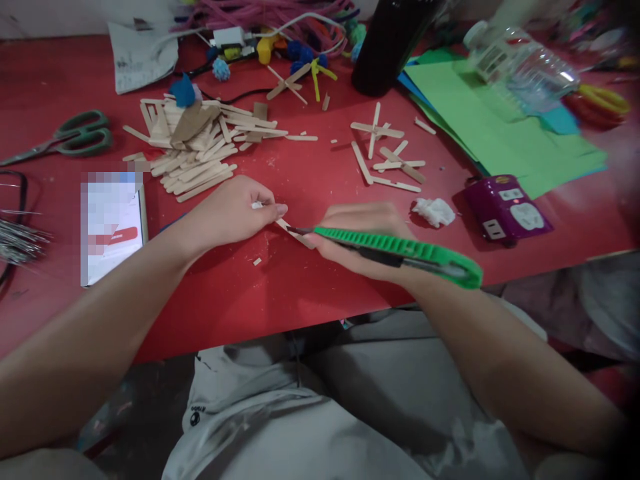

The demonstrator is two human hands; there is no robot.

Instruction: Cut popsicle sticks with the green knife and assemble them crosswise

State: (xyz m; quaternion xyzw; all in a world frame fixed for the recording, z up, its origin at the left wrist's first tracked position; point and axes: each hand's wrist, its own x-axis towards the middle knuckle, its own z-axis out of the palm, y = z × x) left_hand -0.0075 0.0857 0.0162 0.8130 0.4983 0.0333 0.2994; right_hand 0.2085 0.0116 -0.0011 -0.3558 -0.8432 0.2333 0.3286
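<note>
- On the red desk, nearer to me and to the right of the stick heap, is the slim wooden stick I am working on.
- My left grip, just on my side of the stick heap, is closed in a pinch on the far end of that wooden stick, which slants from my fingertips toward my other hand.
- My right grip, farther right of the stick heap, is wrapped around a green cutter; its dark blade lies against the wooden stick, between my two hands. I cannot tell how deep it sits, nor whether my right fingertips press on the wood.
- A small pale chip lies nearer to me than the stick heap, below my left grip.
- Left of the stick heap lie the scissors; left of it and nearer to me, a phone with its screen lit.
- Right of the stick heap lie some loose crossed sticks; beyond these on that side come a crumpled white tissue, a purple socket block and green paper sheets.
</note>
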